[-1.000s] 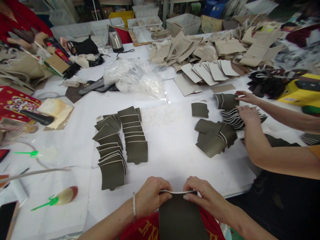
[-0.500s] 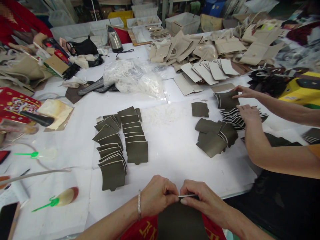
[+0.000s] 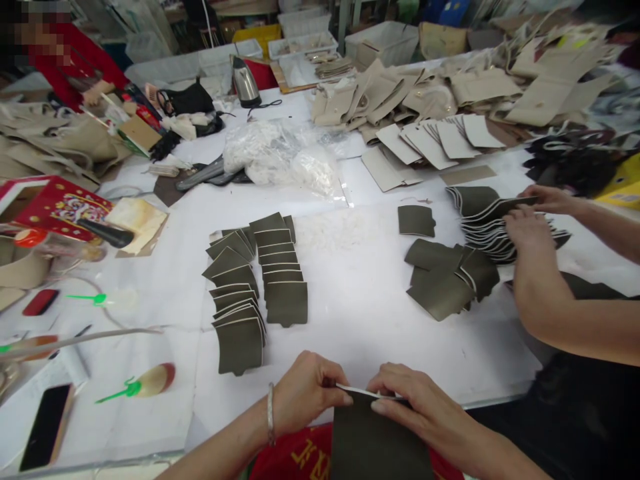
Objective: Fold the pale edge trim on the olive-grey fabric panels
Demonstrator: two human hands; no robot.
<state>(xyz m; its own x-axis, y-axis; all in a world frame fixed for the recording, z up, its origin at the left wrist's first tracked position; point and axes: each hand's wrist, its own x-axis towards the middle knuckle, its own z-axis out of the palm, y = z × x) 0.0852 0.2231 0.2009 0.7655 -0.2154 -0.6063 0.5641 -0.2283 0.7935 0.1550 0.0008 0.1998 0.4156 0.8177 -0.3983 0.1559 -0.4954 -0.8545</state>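
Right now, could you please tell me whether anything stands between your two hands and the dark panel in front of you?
Nothing visible does: the left hand and right hand directly pinch the dark panel at its upper edge.

There are two panel rows point(image 3: 241, 347), one panel heap point(image 3: 441, 287) and one panel stack point(image 3: 483, 230), too overlapped to count; one lone panel point(image 3: 417, 221); one held panel point(image 3: 381, 437); one kettle point(image 3: 247, 83); one bracelet point(image 3: 271, 415); one red box point(image 3: 55, 212); at least two green-tipped bottles point(image 3: 155, 380).

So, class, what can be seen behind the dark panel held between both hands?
Red cloth shows on either side of the dark panel; whatever lies directly behind it is covered.
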